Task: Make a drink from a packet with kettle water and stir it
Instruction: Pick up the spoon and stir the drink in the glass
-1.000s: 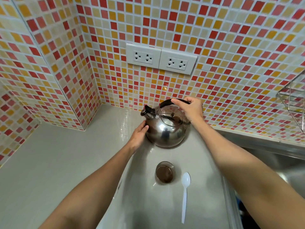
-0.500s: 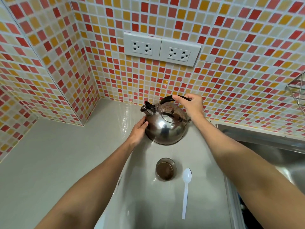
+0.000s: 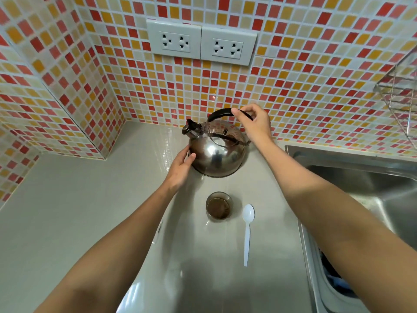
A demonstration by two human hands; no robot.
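Observation:
A shiny steel kettle [image 3: 217,154] with a black handle stands on the counter near the tiled back wall, spout pointing left. My right hand [image 3: 253,123] is closed around the black handle at its right end. My left hand [image 3: 181,166] rests flat against the kettle's left side, fingers apart. In front of the kettle stands a small glass [image 3: 219,207] holding brown liquid. A white plastic spoon [image 3: 247,231] lies on the counter just right of the glass, bowl end toward the wall.
The pale counter [image 3: 67,211] runs left into a tiled corner. A steel sink [image 3: 361,177] lies at the right. A wire rack [image 3: 399,96] hangs on the wall above it. Two double sockets [image 3: 200,45] sit on the wall above the kettle.
The kettle and both hands hold nearly the same place. My view has tilted slightly, so the sockets and the sink show more.

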